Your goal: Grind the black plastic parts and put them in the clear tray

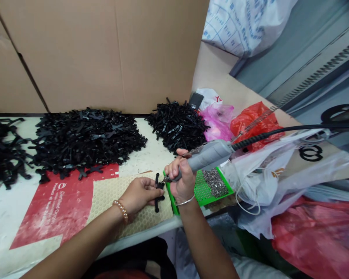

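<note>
My left hand pinches a small black plastic part with a long bar and knobbed ends, just above a beige honeycomb-patterned mat. A grey electric screwdriver lies in the closed grip of my right hand, its tip pointing left at the black part. Whether the tip touches the part I cannot tell. Under and beyond my right hand is a green tray with rows of holes. Many small silver screws are heaped at its right side.
Piles of black parts line the back, with another pile nearer the middle. A cardboard sheet stands behind them. Pink and red plastic bags lie right. The screwdriver's black cable and a coiled spring run up rightward.
</note>
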`<state>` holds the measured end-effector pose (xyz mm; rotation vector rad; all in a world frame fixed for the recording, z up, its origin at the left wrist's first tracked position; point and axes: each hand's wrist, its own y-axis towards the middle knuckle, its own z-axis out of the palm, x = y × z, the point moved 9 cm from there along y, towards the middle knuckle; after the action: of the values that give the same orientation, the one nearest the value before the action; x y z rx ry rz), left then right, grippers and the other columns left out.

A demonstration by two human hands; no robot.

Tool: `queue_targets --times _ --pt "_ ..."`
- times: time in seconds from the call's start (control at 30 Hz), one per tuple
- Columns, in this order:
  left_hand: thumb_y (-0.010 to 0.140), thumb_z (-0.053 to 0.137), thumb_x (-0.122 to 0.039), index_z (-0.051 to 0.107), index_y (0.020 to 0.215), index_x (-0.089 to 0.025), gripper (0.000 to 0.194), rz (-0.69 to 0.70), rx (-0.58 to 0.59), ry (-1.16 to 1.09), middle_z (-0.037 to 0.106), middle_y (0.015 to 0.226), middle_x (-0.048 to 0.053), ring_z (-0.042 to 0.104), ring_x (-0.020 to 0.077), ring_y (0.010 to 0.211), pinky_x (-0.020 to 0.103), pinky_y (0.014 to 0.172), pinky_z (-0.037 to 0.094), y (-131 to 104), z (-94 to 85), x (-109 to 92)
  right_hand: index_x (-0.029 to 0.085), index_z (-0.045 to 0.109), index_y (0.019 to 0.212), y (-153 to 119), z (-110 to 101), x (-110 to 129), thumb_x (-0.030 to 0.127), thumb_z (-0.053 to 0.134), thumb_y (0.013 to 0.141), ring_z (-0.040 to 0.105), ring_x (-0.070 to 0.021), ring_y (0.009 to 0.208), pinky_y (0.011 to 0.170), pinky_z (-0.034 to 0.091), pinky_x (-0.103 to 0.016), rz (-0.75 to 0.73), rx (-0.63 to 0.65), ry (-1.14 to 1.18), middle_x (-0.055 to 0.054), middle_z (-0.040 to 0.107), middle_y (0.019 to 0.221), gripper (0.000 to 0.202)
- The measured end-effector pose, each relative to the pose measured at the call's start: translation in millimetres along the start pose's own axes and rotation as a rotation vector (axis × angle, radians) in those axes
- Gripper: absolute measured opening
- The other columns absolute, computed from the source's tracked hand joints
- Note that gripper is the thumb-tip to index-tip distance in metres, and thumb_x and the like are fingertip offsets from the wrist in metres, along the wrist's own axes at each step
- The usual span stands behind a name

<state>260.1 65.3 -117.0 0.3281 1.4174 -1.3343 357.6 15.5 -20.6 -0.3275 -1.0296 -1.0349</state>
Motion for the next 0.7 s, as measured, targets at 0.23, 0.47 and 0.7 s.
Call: queue_targets --times 0.23,0.47,0.7 --pt "0.051 0.082 -0.023 0.058 0.062 -0.013 0.028 -0.013 -0.012 0.008 0.060 0.054 -0.002 0.051 0.0073 0.047 0.019 0.047 0.042 0.8 -1.3 2.0 0.021 0.052 0.095 -0.9 0.5 1.0 0.041 0.066 0.074 0.031 -0.0068 0.037 0.045 0.035 -0.021 0.006 0.015 0.001 0.011 0.037 0.047 0.032" --pt "0.053 0.081 -0.022 0.056 0.059 -0.014 0.027 0.002 -0.015 0.016 0.056 0.050 -0.005 0.049 0.0061 0.045 0.018 0.045 0.041 -1.0 -0.2 -1.2 0.021 0.052 0.091 -1.3 -0.4 -1.8 0.037 0.064 0.078 0.032 -0.0070 0.038 0.045 0.036 -0.021 -0.015 0.033 0.026 0.010 0.039 0.048 0.024" --pt "0.051 0.082 -0.023 0.057 0.061 -0.014 0.029 -0.010 -0.026 0.010 0.058 0.053 -0.003 0.050 0.0063 0.046 0.018 0.045 0.042 0.1 -1.8 0.9 0.020 0.055 0.097 -2.2 2.1 -1.2 0.033 0.063 0.081 0.034 -0.0065 0.040 0.047 0.037 -0.021 -0.024 0.067 0.062 0.010 0.041 0.050 0.022"
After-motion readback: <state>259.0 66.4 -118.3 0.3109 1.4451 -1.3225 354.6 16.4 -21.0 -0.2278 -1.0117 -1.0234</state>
